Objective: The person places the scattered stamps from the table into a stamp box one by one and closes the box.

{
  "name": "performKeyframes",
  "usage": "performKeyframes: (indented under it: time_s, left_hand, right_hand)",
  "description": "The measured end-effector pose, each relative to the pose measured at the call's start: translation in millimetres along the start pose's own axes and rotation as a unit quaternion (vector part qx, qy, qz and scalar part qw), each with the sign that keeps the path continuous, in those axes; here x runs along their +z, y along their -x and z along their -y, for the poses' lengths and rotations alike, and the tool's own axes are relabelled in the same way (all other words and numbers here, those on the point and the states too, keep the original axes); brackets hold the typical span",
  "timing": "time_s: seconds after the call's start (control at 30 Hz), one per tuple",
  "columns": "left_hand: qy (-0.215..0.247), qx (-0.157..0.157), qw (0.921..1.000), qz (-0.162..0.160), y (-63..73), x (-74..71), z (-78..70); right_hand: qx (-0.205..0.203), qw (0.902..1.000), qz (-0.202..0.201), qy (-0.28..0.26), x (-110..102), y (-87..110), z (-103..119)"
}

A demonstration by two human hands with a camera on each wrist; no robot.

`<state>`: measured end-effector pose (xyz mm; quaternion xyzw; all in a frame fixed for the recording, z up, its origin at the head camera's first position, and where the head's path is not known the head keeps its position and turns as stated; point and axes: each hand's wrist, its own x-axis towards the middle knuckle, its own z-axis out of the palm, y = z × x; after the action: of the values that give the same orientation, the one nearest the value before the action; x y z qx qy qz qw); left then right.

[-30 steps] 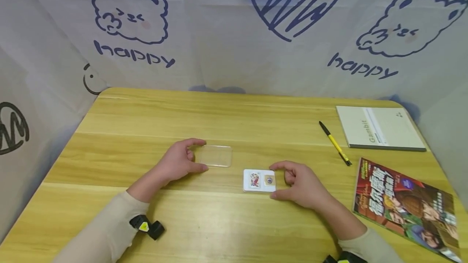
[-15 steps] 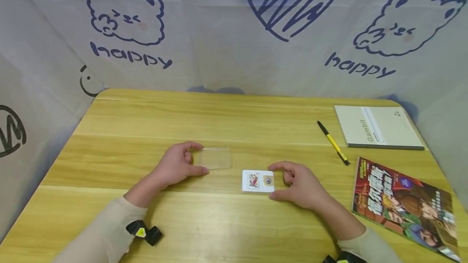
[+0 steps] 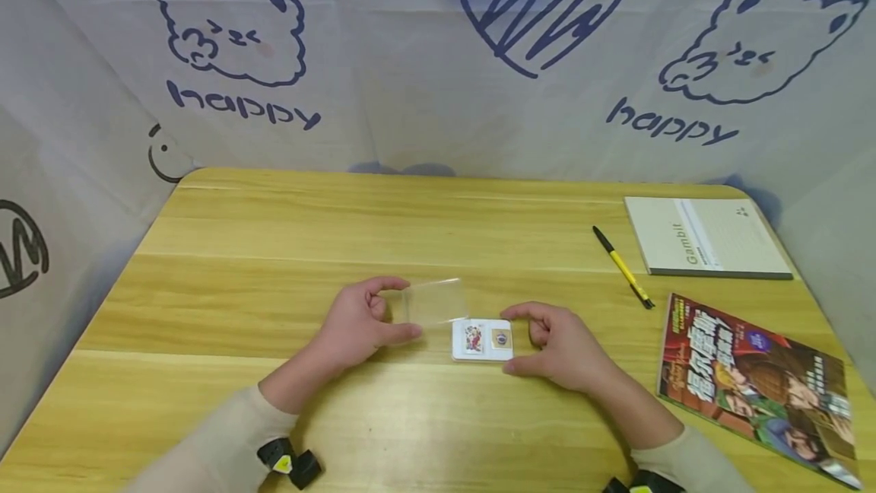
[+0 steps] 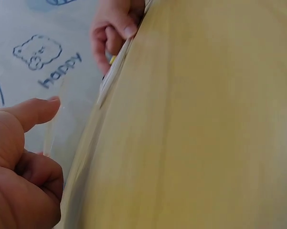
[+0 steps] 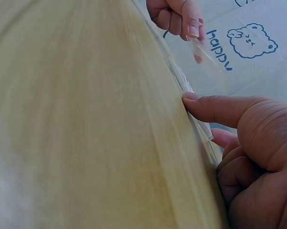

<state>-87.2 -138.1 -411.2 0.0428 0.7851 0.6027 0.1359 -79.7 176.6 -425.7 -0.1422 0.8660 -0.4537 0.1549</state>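
My left hand (image 3: 359,322) pinches a clear plastic lid (image 3: 438,301) between thumb and finger at its left side. The lid is tilted, off the table, and its lower right corner overlaps the upper left corner of a flat white case (image 3: 488,340). On the case lie a colourful stamp (image 3: 474,338) and a smaller tan one (image 3: 502,338). My right hand (image 3: 564,348) grips the case's right end between thumb and finger, on the tabletop. In the right wrist view the lid (image 5: 207,62) hangs from the left hand, apart from the table.
On the wooden table (image 3: 274,227), a yellow and black pen (image 3: 623,266) lies right of the hands. A notebook (image 3: 708,238) is at the back right, with a colourful magazine (image 3: 760,386) in front of it. White printed cloth (image 3: 411,59) stands behind the table.
My left hand has lifted the clear lid and carried it rightward, to the upper left corner of the case. My right hand stays at the case.
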Motion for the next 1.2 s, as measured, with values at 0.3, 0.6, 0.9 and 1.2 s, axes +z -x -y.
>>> performKeyframes:
  time_s: [0.3, 0.6, 0.9, 1.2]
  left_hand:
    - [0.023, 0.006, 0.9996, 0.016, -2.9, 32.3, -3.8]
    - [0.002, 0.012, 0.9991, 0.041, -6.2, 52.3, -6.4]
    - [-0.046, 0.028, 0.9972, 0.052, -7.0, 57.3, -4.0]
    - [-0.093, 0.038, 0.9928, 0.064, -7.2, 57.5, -3.2]
  right_hand:
    - [-0.004, 1.0000, -0.001, -0.009, 0.0, -0.3, -0.6]
    - [0.006, 1.0000, -0.001, -0.007, -0.4, 0.4, -0.2]
    - [0.007, 0.9999, -0.003, -0.007, -0.1, 0.2, -1.1]
    - [0.004, 1.0000, -0.003, -0.005, -1.4, 1.8, -0.6]
